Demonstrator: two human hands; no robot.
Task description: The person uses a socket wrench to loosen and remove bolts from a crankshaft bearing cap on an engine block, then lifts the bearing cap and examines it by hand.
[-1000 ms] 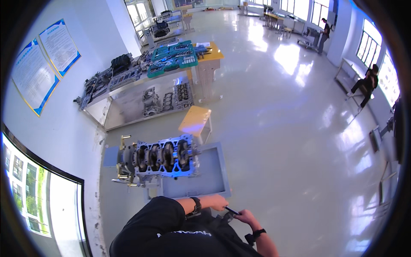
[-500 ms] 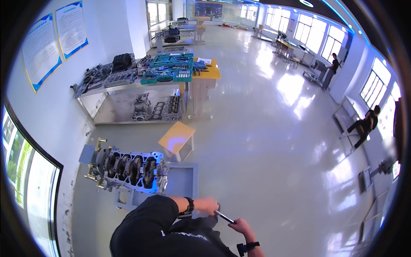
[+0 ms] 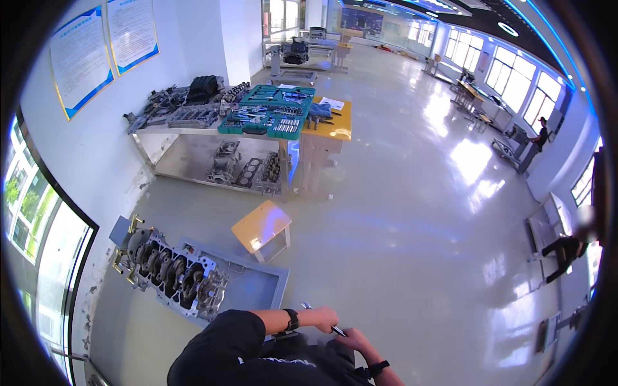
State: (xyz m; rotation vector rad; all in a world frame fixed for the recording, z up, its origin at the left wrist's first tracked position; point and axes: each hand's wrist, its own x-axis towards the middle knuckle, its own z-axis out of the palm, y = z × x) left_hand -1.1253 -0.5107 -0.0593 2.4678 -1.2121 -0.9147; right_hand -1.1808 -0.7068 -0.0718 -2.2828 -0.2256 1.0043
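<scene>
In front of my body, both hands hold a slim silver-and-dark wrench (image 3: 337,330). My left hand (image 3: 324,318) is closed round it, and a small shiny metal end pokes out past that wrist. Close beside it, my right hand (image 3: 353,341) is closed on the other end, whose tip is hidden by the fingers. To the left, an engine block (image 3: 168,269) with its crankshaft exposed is mounted on a grey stand with a tray (image 3: 257,289). Neither hand touches the engine.
A yellow-topped stool (image 3: 262,227) stands beyond the tray. Farther off, a metal bench (image 3: 193,132) carries engine parts and an open green tool case (image 3: 267,112), beside a yellow table (image 3: 341,122). One person (image 3: 535,145) stands far right; another (image 3: 563,254) sits nearer.
My view has turned, so the engine sits lower left and the bench farther right. My hands have drawn closer together on the wrench, and a metal end now shows beyond the left one.
</scene>
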